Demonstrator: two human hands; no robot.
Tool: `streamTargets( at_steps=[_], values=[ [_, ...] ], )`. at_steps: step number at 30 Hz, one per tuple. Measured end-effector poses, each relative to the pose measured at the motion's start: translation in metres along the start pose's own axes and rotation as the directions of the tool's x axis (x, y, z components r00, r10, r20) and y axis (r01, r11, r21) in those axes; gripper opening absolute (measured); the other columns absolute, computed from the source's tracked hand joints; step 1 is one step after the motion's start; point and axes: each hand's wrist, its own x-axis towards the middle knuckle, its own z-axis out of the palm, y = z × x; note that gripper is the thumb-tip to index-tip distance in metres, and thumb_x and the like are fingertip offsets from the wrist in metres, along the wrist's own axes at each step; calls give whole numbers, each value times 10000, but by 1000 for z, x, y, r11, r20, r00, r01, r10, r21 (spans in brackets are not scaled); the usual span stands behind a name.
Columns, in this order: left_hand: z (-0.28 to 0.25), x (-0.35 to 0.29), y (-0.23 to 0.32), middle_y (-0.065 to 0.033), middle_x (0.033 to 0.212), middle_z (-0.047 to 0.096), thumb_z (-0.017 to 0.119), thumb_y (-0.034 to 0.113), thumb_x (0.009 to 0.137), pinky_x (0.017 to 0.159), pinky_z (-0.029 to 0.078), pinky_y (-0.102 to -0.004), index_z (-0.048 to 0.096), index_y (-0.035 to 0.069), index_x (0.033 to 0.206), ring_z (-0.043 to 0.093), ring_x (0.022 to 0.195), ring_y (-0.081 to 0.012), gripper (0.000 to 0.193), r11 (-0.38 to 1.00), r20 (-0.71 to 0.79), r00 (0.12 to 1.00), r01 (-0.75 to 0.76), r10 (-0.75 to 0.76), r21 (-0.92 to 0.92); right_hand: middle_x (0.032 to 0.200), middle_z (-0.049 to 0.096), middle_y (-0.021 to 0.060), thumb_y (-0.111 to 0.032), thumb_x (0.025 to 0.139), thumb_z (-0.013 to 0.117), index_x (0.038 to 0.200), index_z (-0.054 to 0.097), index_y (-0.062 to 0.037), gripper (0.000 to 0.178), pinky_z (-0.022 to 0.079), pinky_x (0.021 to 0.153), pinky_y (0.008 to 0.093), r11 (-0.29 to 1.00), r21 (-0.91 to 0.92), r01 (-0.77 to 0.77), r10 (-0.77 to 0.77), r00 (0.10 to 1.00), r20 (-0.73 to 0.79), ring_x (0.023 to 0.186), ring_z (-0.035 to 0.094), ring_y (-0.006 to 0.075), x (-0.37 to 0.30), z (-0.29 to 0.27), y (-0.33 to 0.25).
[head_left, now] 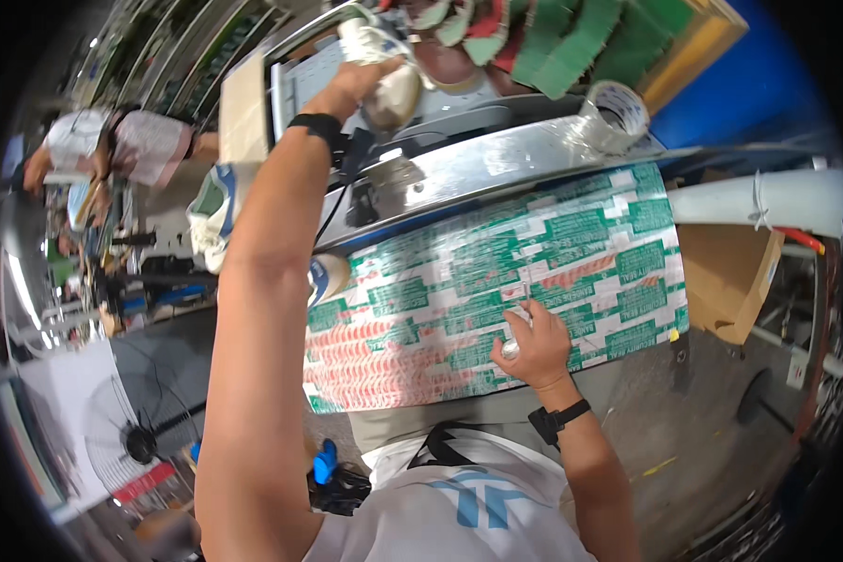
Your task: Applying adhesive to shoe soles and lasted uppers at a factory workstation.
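The left hand (356, 79) grips one white shoe (394, 99) in its fingers at the far side, the right hand (539, 352) holds one silvery tool (510, 349) in its fingers over the near tabletop (571, 215), and two other shoes (328, 277) are at left.

A pale shoe (395, 99), white around its laces and beige at its rounded near end, is held beyond the far edge of the green-and-white table (440, 314), toward its left. A small silvery tool (510, 349), partly covered, is held over the table's middle, thin shaft pointing away.
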Motion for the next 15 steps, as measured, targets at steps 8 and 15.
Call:
streamTargets(
  at_steps=[8, 15],
  values=[
    [-3, 44, -23, -126, 1097, 817, 943, 313, 884, 806, 636, -404, 791, -55, 1168, 791, 913, -240, 489, 951, -223, 974, -27, -44, -307, 1219, 667, 161, -288, 744, 828, 1131, 798, -97, 433, 596, 804, 432, 999, 35, -14, 13, 1000, 29, 955, 714, 323, 3, 0, 5],
    [-35, -125, -11, -144, 1160, 803, 912, 177, 886, 873, 633, -338, 676, -34, 1368, 788, 967, -211, 577, 985, -66, 988, -149, 143, -88, 1199, 667, 154, -278, 748, 832, 1109, 788, -94, 407, 597, 818, 439, 997, 73, 1, -2, 1000, 6, 970, 713, 333, -3, -1, 3]
  ],
)
